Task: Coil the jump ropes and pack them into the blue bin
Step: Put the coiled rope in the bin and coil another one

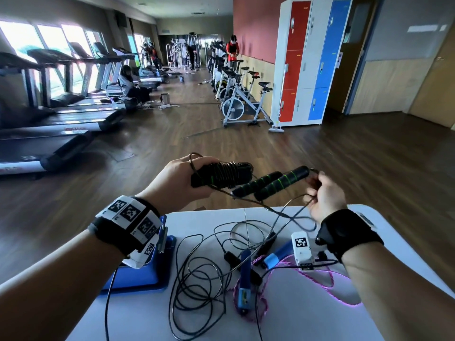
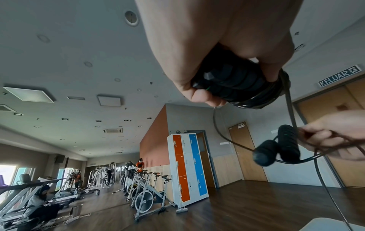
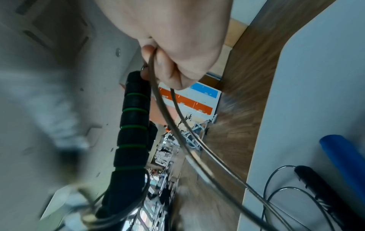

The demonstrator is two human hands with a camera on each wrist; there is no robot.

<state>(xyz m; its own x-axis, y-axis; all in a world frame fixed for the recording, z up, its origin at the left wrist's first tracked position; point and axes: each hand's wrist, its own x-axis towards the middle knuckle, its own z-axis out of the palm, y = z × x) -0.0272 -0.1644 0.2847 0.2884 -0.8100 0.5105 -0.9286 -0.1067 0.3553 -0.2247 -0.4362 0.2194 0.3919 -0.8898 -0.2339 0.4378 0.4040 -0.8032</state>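
The left hand (image 1: 177,179) grips a coiled rope (image 1: 221,174); the right hand (image 1: 325,195) pinches another rope's cord (image 3: 177,109) beside its handles (image 1: 270,183).

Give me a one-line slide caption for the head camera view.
Left hand grips a wound jump rope bundle while right hand pinches the cable above a rope-strewn table.

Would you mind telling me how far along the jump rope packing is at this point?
Done: one black rope bundle looks wound, gripped in the left hand. In hand: the right hand pinches the cable by the green-ringed handles, its cable trailing loose. Left: the black cable and the pink rope lie uncoiled on the table. Whether the blue bin holds anything is hidden.
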